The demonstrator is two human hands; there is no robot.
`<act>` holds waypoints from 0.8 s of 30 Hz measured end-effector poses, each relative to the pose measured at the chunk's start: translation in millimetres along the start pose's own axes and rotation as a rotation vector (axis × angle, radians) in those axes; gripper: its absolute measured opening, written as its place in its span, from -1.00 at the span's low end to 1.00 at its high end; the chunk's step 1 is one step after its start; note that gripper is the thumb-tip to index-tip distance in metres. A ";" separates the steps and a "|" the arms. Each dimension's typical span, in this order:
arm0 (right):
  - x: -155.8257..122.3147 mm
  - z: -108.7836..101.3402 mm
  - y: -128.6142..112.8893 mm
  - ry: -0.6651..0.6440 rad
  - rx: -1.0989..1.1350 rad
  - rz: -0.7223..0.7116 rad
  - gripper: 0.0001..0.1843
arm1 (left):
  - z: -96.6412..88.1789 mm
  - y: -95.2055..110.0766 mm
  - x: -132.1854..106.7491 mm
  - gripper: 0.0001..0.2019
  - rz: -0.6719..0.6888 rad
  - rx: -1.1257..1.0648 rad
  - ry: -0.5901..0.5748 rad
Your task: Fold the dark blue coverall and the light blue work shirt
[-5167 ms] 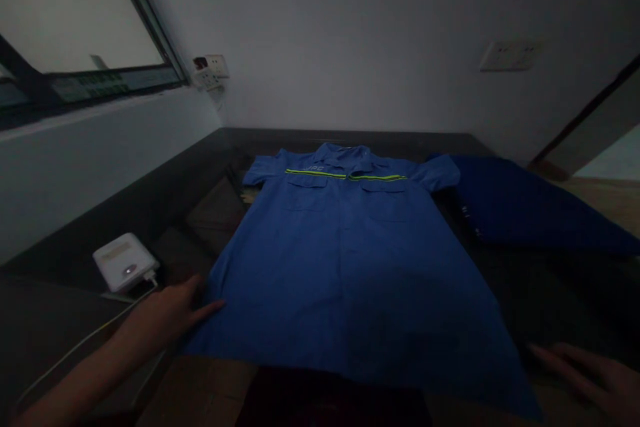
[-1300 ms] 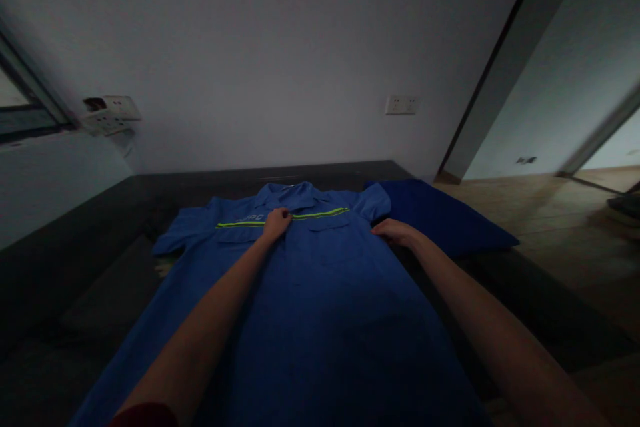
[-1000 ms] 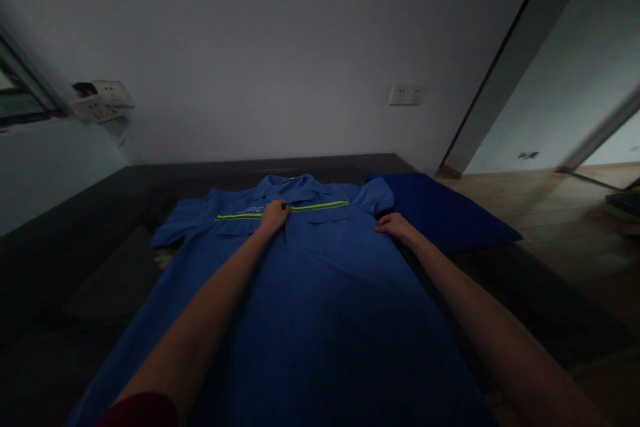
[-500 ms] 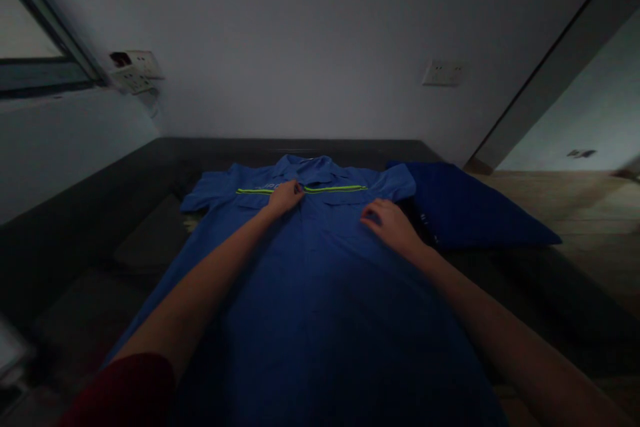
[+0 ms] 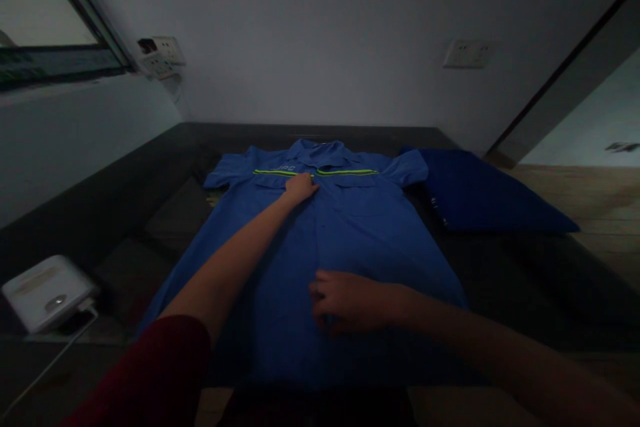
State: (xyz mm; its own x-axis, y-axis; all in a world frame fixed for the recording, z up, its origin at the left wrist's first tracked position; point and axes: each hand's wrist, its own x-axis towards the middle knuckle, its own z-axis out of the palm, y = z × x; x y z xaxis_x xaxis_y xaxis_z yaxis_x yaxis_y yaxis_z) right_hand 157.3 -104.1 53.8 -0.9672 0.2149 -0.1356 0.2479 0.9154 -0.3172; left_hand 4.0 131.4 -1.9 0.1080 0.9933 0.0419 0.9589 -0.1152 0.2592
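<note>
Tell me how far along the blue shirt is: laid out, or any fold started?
Done: the blue shirt lies spread front-up on the dark surface, collar at the far end. In hand: the left hand rests on the chest at the yellow-green stripe; the right hand lies flat on the lower front. Left: no fold shows, and both short sleeves lie out to the sides.

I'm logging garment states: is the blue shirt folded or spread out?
Spread out: the blue shirt lies flat, both sleeves out, left hand on its chest, right hand lower down.

Dark red left sleeve (image 5: pixel 150 373); left hand (image 5: pixel 301 187) and right hand (image 5: pixel 345 300) bare.
</note>
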 end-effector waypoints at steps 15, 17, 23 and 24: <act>15.8 5.4 -14.0 0.102 0.116 -0.034 -0.85 | -1.9 -5.5 -1.7 -0.80 0.051 -0.052 0.021; 16.6 10.0 -15.1 0.111 0.094 -0.022 -0.84 | 0.9 -7.5 -3.2 -0.80 0.056 -0.056 0.024; 6.3 14.9 -21.7 0.156 0.085 -0.001 -0.65 | 6.1 -9.6 -7.6 -0.79 0.080 -0.075 0.059; 3.6 13.2 -21.4 0.174 0.109 -0.007 -0.64 | 6.0 -10.3 -7.3 -0.78 0.087 -0.081 0.068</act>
State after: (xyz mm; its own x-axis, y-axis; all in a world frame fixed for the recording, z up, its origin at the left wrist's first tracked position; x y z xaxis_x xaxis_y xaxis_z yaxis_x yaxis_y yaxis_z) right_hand 149.2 -127.5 47.7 -0.9615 0.2732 0.0281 0.2369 0.8767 -0.4186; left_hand -5.1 125.4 -10.6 0.1695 0.9766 0.1325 0.9219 -0.2046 0.3290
